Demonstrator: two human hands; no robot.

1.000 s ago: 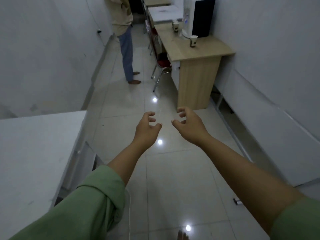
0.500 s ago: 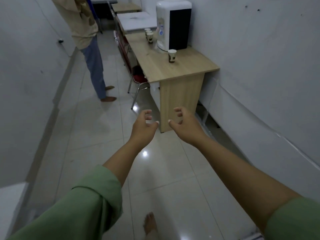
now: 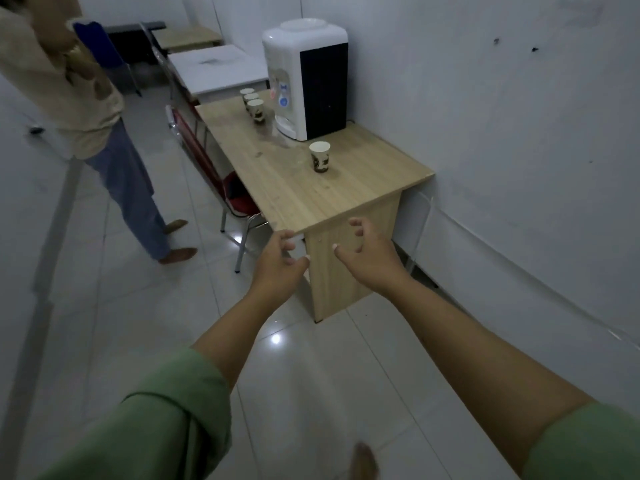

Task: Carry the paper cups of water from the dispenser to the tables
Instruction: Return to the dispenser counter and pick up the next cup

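A white water dispenser (image 3: 304, 77) with a black side stands on a wooden table (image 3: 363, 181) by the right wall. One paper cup (image 3: 320, 156) stands alone on the table in front of the dispenser. A row of three paper cups (image 3: 255, 109) stands to the dispenser's left. My left hand (image 3: 280, 265) and my right hand (image 3: 367, 254) are stretched out side by side just short of the table's near corner, fingers curled apart and holding nothing.
A person (image 3: 86, 116) in a beige top and blue trousers stands on the tiled floor left of the table. A red chair (image 3: 235, 199) is tucked under the table's left side. Further tables (image 3: 218, 67) line the wall behind.
I have walked closer to the wooden table; the dispenser and cups now fill more of the view. Both hands stay empty and held out in the same pose.
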